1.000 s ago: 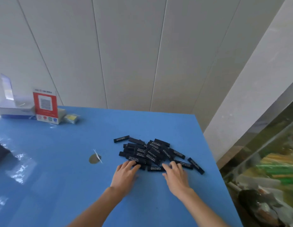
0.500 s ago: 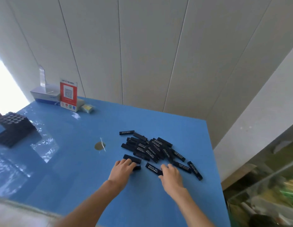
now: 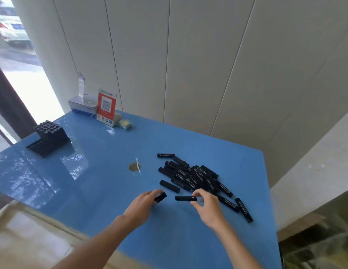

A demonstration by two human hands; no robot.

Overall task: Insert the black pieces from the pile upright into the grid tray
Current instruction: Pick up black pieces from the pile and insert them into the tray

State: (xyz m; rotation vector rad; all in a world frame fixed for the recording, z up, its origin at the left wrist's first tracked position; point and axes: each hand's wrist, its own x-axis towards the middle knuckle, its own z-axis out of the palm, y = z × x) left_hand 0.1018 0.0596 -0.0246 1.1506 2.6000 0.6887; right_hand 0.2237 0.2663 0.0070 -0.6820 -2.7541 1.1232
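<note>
Head view shows both hands lifted off the pile [image 3: 194,177], each now carrying one black piece where half a second ago the fingers lay flat among them. The left hand [image 3: 142,205] curls its fingers round a piece [image 3: 160,197] that pokes out past the fingertips; the right hand [image 3: 205,203] pinches another piece [image 3: 184,198] by its end between thumb and forefinger, held level. Picking is done, so carrying to the grid tray [image 3: 47,139] likely comes next. That tray sits well apart, at the far left of the blue table [image 3: 111,191], with a block of pieces standing upright in its rear cells; the front cells look unfilled.
</note>
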